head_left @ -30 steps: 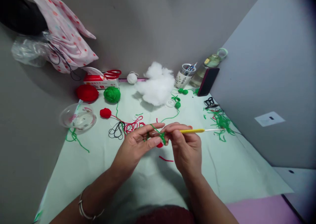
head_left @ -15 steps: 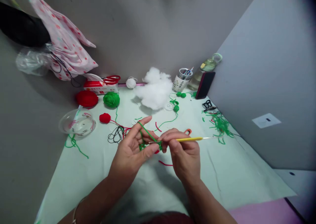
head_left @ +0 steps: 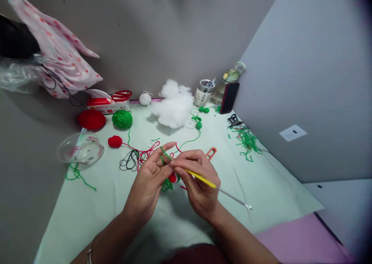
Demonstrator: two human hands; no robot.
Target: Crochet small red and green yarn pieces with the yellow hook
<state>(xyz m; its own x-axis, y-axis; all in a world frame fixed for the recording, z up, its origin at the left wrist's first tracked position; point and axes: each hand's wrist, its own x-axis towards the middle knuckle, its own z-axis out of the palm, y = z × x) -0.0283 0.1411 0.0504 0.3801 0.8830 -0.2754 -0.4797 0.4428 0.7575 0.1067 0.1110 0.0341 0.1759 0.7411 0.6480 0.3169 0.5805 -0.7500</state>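
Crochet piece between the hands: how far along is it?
Seemingly done: small green balls lie by the cup. In hand: the left hand pinches the red-and-green piece; the right hand holds the yellow hook. Probably left: more stitching, as green yarn loops over a left finger; perhaps filling, as white stuffing lies loose. How much remains, I can't tell.

One head-worn view looks forward and steeply down over both forearms at the nearby tabletop (head_left: 116,202).

A small craft corner. Yarn balls, like the green one (head_left: 122,119) left of centre, and white stuffing (head_left: 172,105) show it.
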